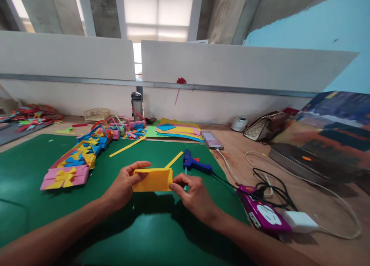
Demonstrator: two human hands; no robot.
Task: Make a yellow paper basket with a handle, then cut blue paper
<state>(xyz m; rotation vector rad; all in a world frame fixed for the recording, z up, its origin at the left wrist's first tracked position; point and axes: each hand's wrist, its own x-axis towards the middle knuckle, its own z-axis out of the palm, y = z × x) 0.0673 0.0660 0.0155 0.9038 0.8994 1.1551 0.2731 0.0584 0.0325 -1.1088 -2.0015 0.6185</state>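
Note:
A folded yellow paper box [153,180] is held above the green mat between my two hands. My left hand [127,181] grips its left end, thumb on the near face and fingers behind. At the right end, my right hand [192,191] pinches the corner between thumb and fingers. Just beyond the box lies a yellow paper strip [175,159]. A blue glue gun [196,164] rests on the mat near my right hand, its cord running right. On the left stands a row of small paper baskets, the nearest a pink one [66,178] with a yellow bow.
Coloured paper sheets [179,129] are stacked at the back beside a grey bottle [137,106]. A longer yellow strip [127,146] lies on the green mat [121,239]. To the right are a purple power strip [261,210], tangled cables, a white plug [300,221] and a dark case [300,164].

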